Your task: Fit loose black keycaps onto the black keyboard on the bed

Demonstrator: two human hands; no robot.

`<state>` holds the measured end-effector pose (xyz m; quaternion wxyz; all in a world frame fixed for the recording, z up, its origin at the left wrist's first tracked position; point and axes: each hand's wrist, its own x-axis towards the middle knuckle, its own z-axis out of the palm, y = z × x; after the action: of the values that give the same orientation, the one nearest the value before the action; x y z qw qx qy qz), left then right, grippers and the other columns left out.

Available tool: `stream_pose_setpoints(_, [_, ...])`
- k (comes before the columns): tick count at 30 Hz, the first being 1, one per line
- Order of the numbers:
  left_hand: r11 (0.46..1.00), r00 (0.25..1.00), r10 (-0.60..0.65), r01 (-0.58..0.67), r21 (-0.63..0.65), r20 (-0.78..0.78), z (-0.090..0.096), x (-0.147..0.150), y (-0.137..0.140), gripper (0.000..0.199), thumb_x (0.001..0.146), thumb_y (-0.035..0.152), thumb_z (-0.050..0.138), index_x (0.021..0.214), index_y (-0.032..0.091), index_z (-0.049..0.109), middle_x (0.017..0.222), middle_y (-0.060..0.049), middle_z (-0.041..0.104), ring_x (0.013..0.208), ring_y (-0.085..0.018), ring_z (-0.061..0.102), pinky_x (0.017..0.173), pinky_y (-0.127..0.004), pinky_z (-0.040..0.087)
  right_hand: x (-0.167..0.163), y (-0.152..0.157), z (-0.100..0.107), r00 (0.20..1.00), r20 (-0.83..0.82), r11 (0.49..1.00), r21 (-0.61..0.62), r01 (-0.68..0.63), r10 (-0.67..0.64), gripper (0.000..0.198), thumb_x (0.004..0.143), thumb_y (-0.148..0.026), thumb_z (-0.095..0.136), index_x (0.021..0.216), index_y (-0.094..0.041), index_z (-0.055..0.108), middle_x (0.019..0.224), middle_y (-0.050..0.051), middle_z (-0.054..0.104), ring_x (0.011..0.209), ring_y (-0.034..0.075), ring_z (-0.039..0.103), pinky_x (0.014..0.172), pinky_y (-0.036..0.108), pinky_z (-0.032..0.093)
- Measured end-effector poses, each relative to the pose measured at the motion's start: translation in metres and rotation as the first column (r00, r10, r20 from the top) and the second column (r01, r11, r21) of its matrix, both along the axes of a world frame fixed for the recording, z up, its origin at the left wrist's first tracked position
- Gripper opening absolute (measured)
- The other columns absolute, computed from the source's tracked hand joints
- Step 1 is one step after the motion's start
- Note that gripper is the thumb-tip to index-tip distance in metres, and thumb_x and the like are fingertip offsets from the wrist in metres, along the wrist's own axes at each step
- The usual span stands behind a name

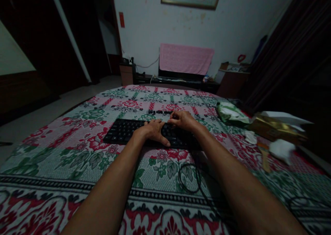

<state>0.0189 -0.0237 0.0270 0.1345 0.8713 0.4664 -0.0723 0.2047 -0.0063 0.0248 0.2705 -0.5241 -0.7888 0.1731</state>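
A black keyboard (121, 131) lies on the flowered bed cover (85, 152), its far edge turned away from me. My left hand (155, 131) rests on the middle of the keyboard with fingers spread and the thumb along the near edge. Over the right part of the keyboard, near its far edge, my right hand (181, 120) is closed in a pinch. Whatever is between those fingertips is too small or hidden to make out. Just beyond the keyboard lies a row of small black pieces (157, 112) that look like keycaps, partly behind my right hand.
A black cable (190, 190) coils on the near side. At the right lie a green-white tissue pack (230, 112), a gold box (276, 128), a brush (265, 155) and crumpled white tissue (281, 149). A pink towel (184, 58) hangs over something by the far wall.
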Motion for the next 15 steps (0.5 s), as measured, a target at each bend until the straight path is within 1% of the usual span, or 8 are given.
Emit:
stream_pose_setpoints(2, [1.000, 1.000, 0.000, 0.000, 0.001, 0.002, 0.000, 0.000, 0.000, 0.117, 0.043, 0.081, 0.054, 0.141, 0.027, 0.020, 0.148, -0.010, 0.020, 0.132, -0.037, 0.019, 0.104, -0.055, 0.021, 0.003, -0.003, -0.002, 0.999, -0.037, 1.000, 0.020, -0.009, 0.009, 0.014, 0.074, -0.030, 0.061, 0.079, -0.017, 0.060, 0.061, -0.001, 0.062, 0.054, 0.011, 0.056, 0.055, 0.021, 0.040])
stream_pose_setpoints(5, [1.000, 1.000, 0.009, -0.009, 0.001, -0.001, 0.001, 0.000, -0.001, 0.117, 0.042, 0.081, 0.055, 0.140, 0.027, 0.023, 0.147, -0.010, 0.021, 0.131, -0.036, 0.020, 0.104, -0.055, 0.021, 0.007, -0.011, -0.008, 0.996, -0.075, 0.994, 0.106, -0.032, 0.040, 0.018, 0.075, -0.034, 0.060, 0.079, -0.017, 0.061, 0.064, -0.001, 0.061, 0.059, 0.011, 0.055, 0.057, 0.021, 0.040])
stream_pose_setpoints(8, [1.000, 1.000, 0.020, -0.020, -0.004, -0.006, 0.002, 0.001, -0.002, 0.118, 0.042, 0.081, 0.055, 0.140, 0.025, 0.023, 0.148, -0.011, 0.020, 0.132, -0.037, 0.019, 0.104, -0.055, 0.021, 0.007, -0.021, -0.013, 0.995, -0.073, 0.979, 0.193, -0.059, 0.075, 0.020, 0.077, -0.036, 0.058, 0.081, -0.017, 0.060, 0.063, -0.002, 0.058, 0.056, 0.010, 0.051, 0.055, 0.021, 0.037])
stream_pose_setpoints(10, [1.000, 1.000, 0.017, -0.017, -0.001, -0.004, 0.001, 0.001, -0.002, 0.119, 0.041, 0.082, 0.054, 0.141, 0.024, 0.022, 0.148, -0.012, 0.019, 0.132, -0.037, 0.018, 0.104, -0.056, 0.020, 0.006, -0.026, -0.014, 0.995, -0.035, 0.970, 0.225, -0.086, 0.096, 0.021, 0.079, -0.037, 0.057, 0.083, -0.017, 0.060, 0.061, -0.002, 0.057, 0.055, 0.010, 0.049, 0.055, 0.021, 0.036])
stream_pose_setpoints(13, [1.000, 1.000, 0.003, -0.003, 0.014, 0.005, 0.000, 0.001, -0.001, 0.118, 0.041, 0.082, 0.054, 0.140, 0.025, 0.023, 0.147, -0.011, 0.022, 0.131, -0.037, 0.021, 0.103, -0.055, 0.022, 0.003, -0.028, -0.012, 0.993, 0.028, 0.959, 0.257, -0.121, 0.118, 0.018, 0.079, -0.035, 0.056, 0.083, -0.017, 0.060, 0.063, -0.002, 0.056, 0.056, 0.010, 0.049, 0.055, 0.021, 0.035])
stream_pose_setpoints(15, [1.000, 1.000, 0.003, -0.003, 0.016, 0.002, -0.001, 0.001, 0.000, 0.117, 0.041, 0.081, 0.054, 0.140, 0.026, 0.023, 0.147, -0.010, 0.024, 0.131, -0.037, 0.021, 0.103, -0.055, 0.023, 0.004, -0.025, -0.012, 0.992, 0.010, 0.962, 0.244, -0.124, 0.126, 0.018, 0.079, -0.035, 0.056, 0.082, -0.017, 0.059, 0.062, -0.002, 0.055, 0.056, 0.010, 0.048, 0.055, 0.021, 0.035])
